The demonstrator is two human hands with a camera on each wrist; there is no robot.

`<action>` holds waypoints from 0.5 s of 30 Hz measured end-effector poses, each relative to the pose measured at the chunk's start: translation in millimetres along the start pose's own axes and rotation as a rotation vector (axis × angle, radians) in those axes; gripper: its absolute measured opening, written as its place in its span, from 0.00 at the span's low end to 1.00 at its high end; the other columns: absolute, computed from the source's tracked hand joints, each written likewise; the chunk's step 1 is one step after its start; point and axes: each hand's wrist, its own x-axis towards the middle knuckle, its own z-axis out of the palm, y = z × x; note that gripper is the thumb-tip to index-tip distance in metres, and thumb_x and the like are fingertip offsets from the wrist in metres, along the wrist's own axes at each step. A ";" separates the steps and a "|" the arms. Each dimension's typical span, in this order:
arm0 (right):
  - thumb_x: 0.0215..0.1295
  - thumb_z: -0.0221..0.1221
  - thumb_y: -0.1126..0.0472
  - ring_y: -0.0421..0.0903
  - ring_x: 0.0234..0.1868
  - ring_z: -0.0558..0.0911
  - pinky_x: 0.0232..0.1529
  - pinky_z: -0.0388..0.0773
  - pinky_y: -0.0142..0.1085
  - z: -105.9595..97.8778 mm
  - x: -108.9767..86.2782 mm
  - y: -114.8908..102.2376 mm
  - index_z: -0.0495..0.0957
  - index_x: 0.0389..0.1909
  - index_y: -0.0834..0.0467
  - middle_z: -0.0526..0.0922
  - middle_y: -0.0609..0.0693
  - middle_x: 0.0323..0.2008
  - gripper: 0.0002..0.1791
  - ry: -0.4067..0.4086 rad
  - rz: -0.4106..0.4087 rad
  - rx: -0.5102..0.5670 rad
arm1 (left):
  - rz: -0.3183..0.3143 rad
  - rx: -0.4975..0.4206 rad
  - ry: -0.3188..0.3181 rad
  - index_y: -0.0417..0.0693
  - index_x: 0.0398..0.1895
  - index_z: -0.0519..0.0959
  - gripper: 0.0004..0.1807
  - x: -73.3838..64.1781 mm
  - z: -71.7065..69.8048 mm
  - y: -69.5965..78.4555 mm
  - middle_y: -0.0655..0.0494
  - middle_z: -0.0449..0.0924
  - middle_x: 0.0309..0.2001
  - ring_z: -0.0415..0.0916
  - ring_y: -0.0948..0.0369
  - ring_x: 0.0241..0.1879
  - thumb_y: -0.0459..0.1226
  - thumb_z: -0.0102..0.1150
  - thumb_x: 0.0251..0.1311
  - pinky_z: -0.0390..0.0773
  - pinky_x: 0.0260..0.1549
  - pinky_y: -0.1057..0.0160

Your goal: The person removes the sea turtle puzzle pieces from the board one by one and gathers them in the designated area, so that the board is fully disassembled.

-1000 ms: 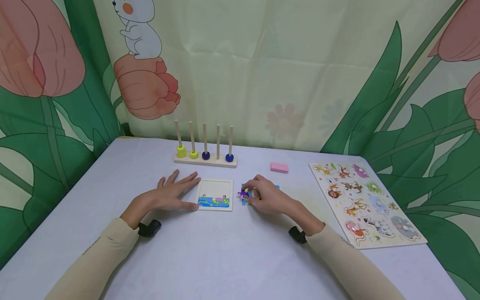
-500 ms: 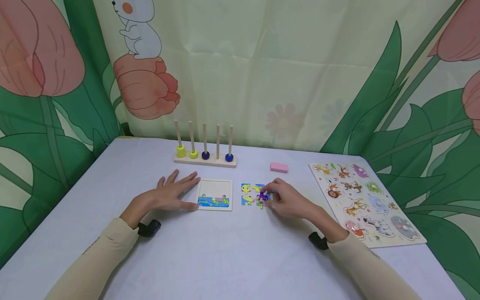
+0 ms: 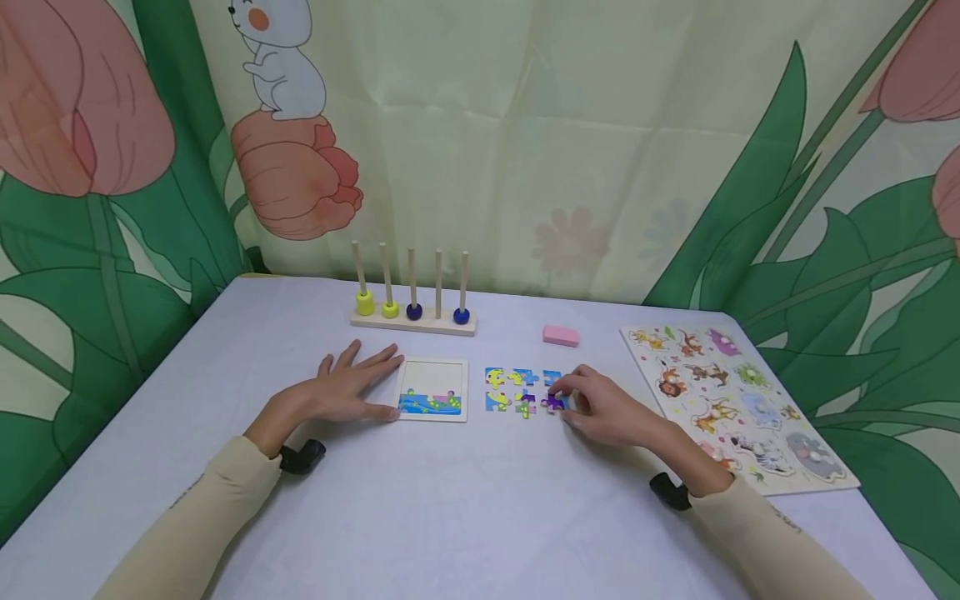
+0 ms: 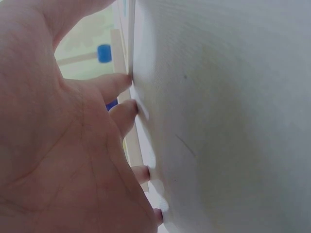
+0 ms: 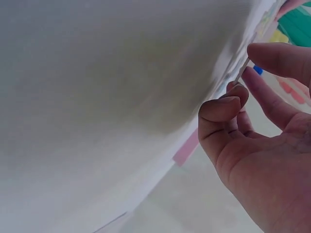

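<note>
My left hand [image 3: 337, 392] lies spread on the table, its forefinger and thumb touching the left side of a small white puzzle tray [image 3: 433, 375]. Along the tray's lower part are fitted blue and green pieces [image 3: 429, 405]. With thumb and fingers, my right hand [image 3: 603, 410] pinches a purple puzzle piece [image 3: 555, 403], at the right end of a group of loose pieces. Its thin edge shows between the fingertips in the right wrist view. Several loose puzzle pieces [image 3: 497, 402] in yellow, blue and purple lie between the tray and my right hand.
Behind the tray stands a wooden peg stand [image 3: 412, 322] with yellow and dark blue beads. A pink block [image 3: 560, 336] lies beyond the loose pieces. At the right, an animal puzzle board [image 3: 731, 417] sits partly behind my right forearm. A printed curtain hangs behind the table.
My right hand has moved to the right, carrying the purple puzzle piece from the left end of the loose pieces to their right end. My left hand has stayed beside the tray.
</note>
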 end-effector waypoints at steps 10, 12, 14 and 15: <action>0.70 0.67 0.65 0.42 0.38 0.72 0.36 0.70 0.31 -1.7 -2.2 7.9 0.83 0.58 0.56 0.79 0.52 0.48 0.17 -0.016 -0.021 -0.014 | -0.003 -0.008 -0.007 0.57 0.87 0.51 0.56 0.1 -0.5 2.3 0.51 0.41 0.89 0.24 0.28 0.84 0.66 0.63 0.63 0.28 0.72 0.16; 0.70 0.67 0.65 0.42 0.38 0.72 0.36 0.70 0.31 -1.3 -1.6 8.3 0.83 0.58 0.55 0.79 0.52 0.48 0.17 -0.018 -0.030 -0.011 | -0.005 -0.008 -0.009 0.57 0.87 0.51 0.56 -0.2 -0.6 2.5 0.50 0.41 0.89 0.24 0.28 0.84 0.66 0.63 0.62 0.28 0.72 0.16; 0.70 0.67 0.65 0.41 0.38 0.72 0.36 0.70 0.30 -0.6 -1.0 8.1 0.84 0.58 0.55 0.79 0.52 0.49 0.17 -0.017 -0.038 -0.011 | -0.007 0.001 -0.009 0.57 0.87 0.51 0.56 -0.3 -0.4 2.2 0.51 0.41 0.89 0.24 0.28 0.84 0.66 0.63 0.62 0.29 0.73 0.16; 0.70 0.67 0.65 0.41 0.38 0.72 0.36 0.70 0.30 -0.5 -0.8 8.0 0.84 0.58 0.55 0.79 0.52 0.48 0.17 -0.017 -0.044 -0.010 | -0.008 0.007 -0.007 0.57 0.87 0.51 0.55 -0.2 -0.1 1.7 0.51 0.41 0.89 0.24 0.28 0.84 0.66 0.62 0.63 0.29 0.73 0.16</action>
